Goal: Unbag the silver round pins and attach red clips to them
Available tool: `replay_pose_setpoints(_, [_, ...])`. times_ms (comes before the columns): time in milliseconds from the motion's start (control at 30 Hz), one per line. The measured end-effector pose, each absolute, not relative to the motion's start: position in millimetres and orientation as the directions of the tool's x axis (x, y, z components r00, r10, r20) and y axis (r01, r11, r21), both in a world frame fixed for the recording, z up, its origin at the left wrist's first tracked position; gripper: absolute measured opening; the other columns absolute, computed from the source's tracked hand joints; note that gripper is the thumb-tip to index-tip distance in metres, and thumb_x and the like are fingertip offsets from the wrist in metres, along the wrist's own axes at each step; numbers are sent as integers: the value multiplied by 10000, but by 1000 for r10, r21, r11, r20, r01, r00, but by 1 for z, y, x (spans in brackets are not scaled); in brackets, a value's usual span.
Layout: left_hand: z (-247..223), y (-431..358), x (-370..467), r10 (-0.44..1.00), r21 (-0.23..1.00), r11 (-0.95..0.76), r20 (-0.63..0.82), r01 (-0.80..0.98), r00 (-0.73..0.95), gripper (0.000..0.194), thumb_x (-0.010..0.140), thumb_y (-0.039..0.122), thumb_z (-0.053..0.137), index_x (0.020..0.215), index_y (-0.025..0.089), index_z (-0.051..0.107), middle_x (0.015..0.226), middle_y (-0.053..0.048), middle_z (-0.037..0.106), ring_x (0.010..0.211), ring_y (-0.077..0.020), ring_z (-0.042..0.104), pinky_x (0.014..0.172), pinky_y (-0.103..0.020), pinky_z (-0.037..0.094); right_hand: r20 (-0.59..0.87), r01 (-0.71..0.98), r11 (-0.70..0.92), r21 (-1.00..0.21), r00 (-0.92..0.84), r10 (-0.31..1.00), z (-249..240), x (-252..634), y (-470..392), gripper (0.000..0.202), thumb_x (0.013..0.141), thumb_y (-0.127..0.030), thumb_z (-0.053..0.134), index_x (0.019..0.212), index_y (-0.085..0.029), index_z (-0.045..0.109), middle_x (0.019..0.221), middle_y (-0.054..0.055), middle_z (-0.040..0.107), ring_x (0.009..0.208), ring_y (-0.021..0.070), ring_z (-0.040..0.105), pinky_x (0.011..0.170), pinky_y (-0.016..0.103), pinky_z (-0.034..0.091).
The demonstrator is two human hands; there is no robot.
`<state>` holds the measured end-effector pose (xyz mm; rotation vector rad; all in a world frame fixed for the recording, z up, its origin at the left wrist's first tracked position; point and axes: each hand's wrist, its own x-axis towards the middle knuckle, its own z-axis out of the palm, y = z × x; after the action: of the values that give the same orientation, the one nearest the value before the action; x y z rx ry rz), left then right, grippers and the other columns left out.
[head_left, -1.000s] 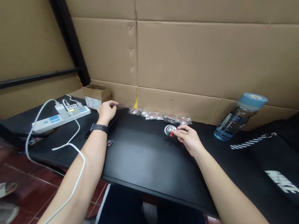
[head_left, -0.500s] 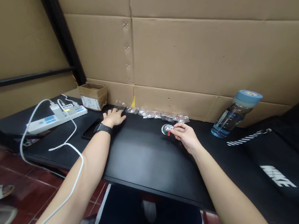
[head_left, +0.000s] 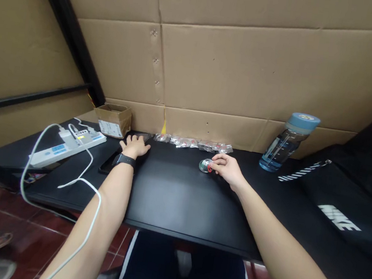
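Observation:
My right hand (head_left: pixel 226 168) pinches a small round silvery disc (head_left: pixel 205 165) with a red loop at its edge, over the black table (head_left: pixel 178 198). My left hand (head_left: pixel 136 146) lies with fingers spread at the back left of the table, beside a clear plastic packet (head_left: pixel 145 137) that it partly hides. Under the left wrist, which wears a black watch, a dark phone (head_left: pixel 107 165) shows in part. A row of small clear packets with red bits (head_left: pixel 187 143) runs along the cardboard wall between the hands.
Left of my left hand are a small open cardboard box (head_left: pixel 113 120) and a white power strip (head_left: pixel 64 148) with cables. A blue-lidded bottle (head_left: pixel 283 145) and a black bag (head_left: pixel 342 201) stand at the right. One white cable crosses my left forearm.
The disc in my right hand has tilted slightly and its face looks different. The whole view has shifted a little, and both hands keep nearly the same places on the table.

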<state>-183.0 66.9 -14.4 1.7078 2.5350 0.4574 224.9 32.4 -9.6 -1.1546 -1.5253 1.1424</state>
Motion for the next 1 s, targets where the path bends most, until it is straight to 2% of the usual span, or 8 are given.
replay_pose_setpoints(100, [-4,59,-170,891,284,313,244,906,-384,555,892,480,574,1369,197,578,1548,-253,465,1488,-486,292,1124,-740,236,191,340,249,-907,-194,962,-13,229,38,286,722,-410,838,838,-205,674,713,27,746,522,138,589,521,263,429])
replay_pose_setpoints(267, [17,49,-135,780,334,138,544,933,-310,387,916,296,554,1290,222,618,1385,-186,592,1332,-409,469,1080,-595,362,292,563,372,-738,-230,928,-13,236,43,134,810,-339,749,888,-231,731,902,39,782,628,157,620,657,305,474])
replay_pose_setpoints(433, [21,45,-85,818,425,-222,572,877,-70,250,907,241,576,1134,249,679,1239,-91,682,1197,-312,589,1043,-465,412,320,547,509,-665,-407,856,-11,238,38,468,706,-357,872,1153,-281,753,1191,71,759,980,262,695,890,385,523])
replay_pose_setpoints(533, [16,39,-56,822,392,-416,548,821,155,213,902,214,580,1077,247,697,1184,-70,702,1180,-292,607,1051,-452,404,349,556,576,-599,-466,813,-11,235,36,412,686,-275,873,1087,-271,780,1123,75,764,987,267,701,927,398,521])
replay_pose_setpoints(633, [11,32,-37,803,367,-516,522,774,288,227,902,202,582,1093,244,698,1218,-72,695,1214,-291,598,1051,-457,404,372,585,602,-544,-476,797,-10,234,36,322,701,-217,831,1019,-251,795,1041,77,758,904,239,695,862,366,529])
replay_pose_setpoints(700, [10,30,-32,797,372,-551,499,747,339,229,902,201,584,1093,243,704,1219,-74,696,1228,-290,593,1060,-462,407,357,597,581,-553,-461,813,-8,235,36,288,701,-194,808,985,-242,799,969,68,763,817,217,686,791,342,528])
replay_pose_setpoints(867, [12,30,-32,784,373,-584,490,721,381,192,911,204,576,1009,238,737,1149,-72,716,1180,-274,620,1097,-463,406,267,545,467,-697,-407,873,-2,242,36,92,707,-193,803,788,-237,791,681,27,741,630,198,672,652,312,510])
replay_pose_setpoints(1000, [14,30,-31,768,366,-609,494,704,407,180,919,213,583,965,240,754,1071,-62,741,1103,-268,653,1042,-434,449,295,541,500,-677,-423,857,4,246,35,58,755,-276,798,716,-238,777,732,43,761,664,205,673,657,316,498])
